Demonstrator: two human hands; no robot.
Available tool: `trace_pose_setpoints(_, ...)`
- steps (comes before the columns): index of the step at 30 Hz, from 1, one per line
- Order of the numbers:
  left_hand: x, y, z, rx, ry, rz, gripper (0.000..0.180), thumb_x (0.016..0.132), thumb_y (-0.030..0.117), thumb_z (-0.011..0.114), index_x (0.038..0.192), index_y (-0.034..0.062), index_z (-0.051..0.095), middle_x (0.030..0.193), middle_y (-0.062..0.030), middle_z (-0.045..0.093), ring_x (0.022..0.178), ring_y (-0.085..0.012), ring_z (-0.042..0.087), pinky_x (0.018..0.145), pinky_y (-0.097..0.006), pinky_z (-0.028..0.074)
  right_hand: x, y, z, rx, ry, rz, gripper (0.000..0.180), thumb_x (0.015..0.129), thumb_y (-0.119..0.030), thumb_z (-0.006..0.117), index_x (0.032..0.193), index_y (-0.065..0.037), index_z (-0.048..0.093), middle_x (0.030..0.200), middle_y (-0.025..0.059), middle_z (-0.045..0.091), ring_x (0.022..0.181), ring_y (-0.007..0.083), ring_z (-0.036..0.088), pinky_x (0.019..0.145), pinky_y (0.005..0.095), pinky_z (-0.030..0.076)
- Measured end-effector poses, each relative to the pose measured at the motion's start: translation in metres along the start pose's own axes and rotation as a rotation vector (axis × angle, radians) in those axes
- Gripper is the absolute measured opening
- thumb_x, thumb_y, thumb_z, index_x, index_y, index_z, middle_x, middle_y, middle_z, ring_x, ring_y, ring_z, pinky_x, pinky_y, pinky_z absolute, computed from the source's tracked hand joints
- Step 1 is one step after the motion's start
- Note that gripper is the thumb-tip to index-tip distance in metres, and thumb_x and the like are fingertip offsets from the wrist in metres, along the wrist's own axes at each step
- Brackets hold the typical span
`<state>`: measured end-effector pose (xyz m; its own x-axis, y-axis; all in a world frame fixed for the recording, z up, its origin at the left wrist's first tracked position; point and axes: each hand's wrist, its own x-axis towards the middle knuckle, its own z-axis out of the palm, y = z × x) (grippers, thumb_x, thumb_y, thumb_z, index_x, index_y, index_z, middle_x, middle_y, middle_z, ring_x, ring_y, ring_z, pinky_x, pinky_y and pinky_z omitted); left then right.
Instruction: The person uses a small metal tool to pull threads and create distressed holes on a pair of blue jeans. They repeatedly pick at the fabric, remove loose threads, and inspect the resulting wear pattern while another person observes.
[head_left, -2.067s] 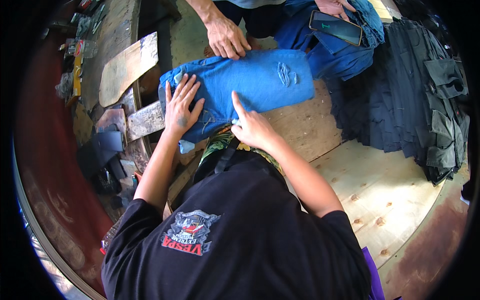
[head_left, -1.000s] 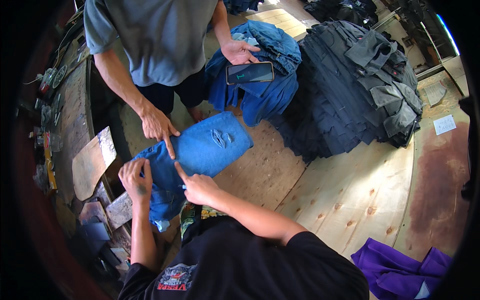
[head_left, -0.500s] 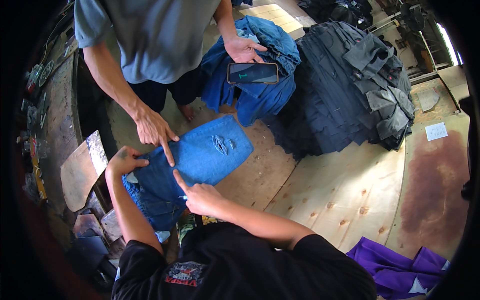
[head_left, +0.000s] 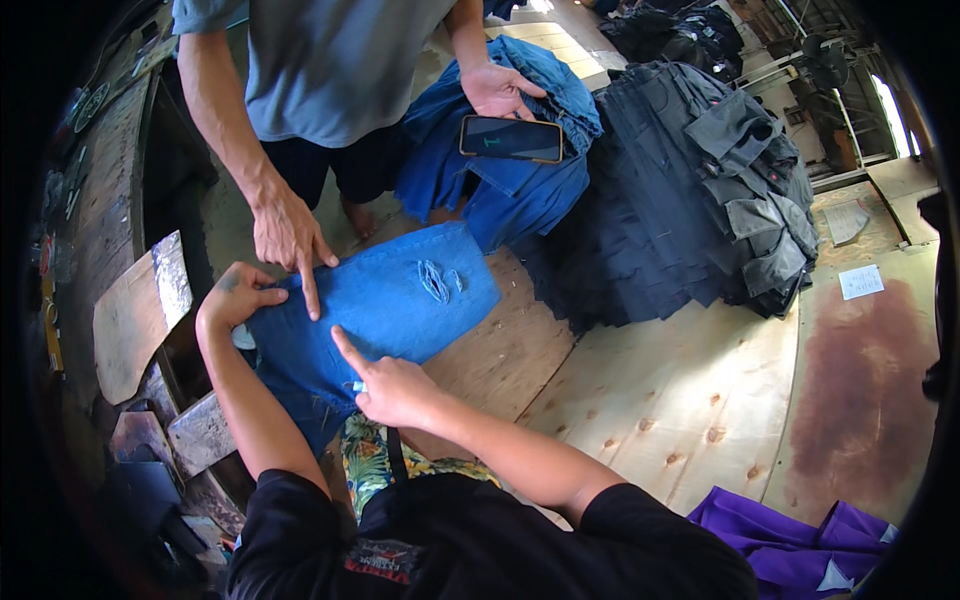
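Note:
A blue denim garment (head_left: 405, 308) with two frayed slits lies spread in front of me. My left hand (head_left: 243, 295) holds its left edge, fingers and thumb closed on the cloth. My right hand (head_left: 395, 388) points at the denim with its index finger stretched out. The other fingers are curled round a small pale thing (head_left: 357, 387), too small to name. Across from me a person's hand (head_left: 290, 240) touches the denim with a pointing finger, just beyond my fingertip. That person's other hand (head_left: 497, 92) is held palm up behind a phone (head_left: 511, 139).
Behind the phone sits a pile of blue denim (head_left: 535, 200), beside a tall stack of dark grey garments (head_left: 665, 200). Purple cloth (head_left: 775, 535) lies at lower right on the wooden floor (head_left: 640, 420). A brown board (head_left: 135, 325) leans at left by a cluttered bench (head_left: 105, 200).
My view has shifted a little. My right fingertip now sits slightly farther from the other person's finger. The gathered edge of the denim, seen before beside my left forearm, is now mostly hidden.

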<state>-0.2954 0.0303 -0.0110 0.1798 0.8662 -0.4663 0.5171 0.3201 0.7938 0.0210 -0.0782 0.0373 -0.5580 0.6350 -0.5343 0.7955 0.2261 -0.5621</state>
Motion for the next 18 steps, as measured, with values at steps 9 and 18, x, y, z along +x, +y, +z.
trace_pose_setpoints(9, -0.007, 0.004, -0.005, 0.118, -0.064, 0.150, 0.040, 0.092, 0.017, 0.089, 0.123, -0.0070, 0.081, 0.097, -0.0041, 0.082, 0.088, -0.0106, 0.069, 0.083, -0.033, 0.058, -0.001, -0.011, -0.006, -0.013, 0.010, 0.063, 0.110, 0.095, -0.022, 0.071, 0.183, -0.018, 0.005, 0.093, 0.0344, 0.077, 0.090, 0.0547, 0.077, 0.092, 0.0627, 0.062)
trace_pose_setpoints(18, -0.014, 0.033, 0.012, 0.159, -0.023, 0.048, 0.051, 0.088, 0.013, 0.076, 0.137, -0.0026, 0.078, 0.118, -0.0185, 0.084, 0.107, -0.0230, 0.079, 0.100, -0.035, 0.060, 0.000, -0.016, -0.014, 0.008, -0.011, 0.053, 0.108, 0.093, -0.016, 0.067, 0.183, -0.015, 0.008, 0.083, 0.0331, 0.075, 0.084, 0.0543, 0.076, 0.089, 0.0625, 0.062)
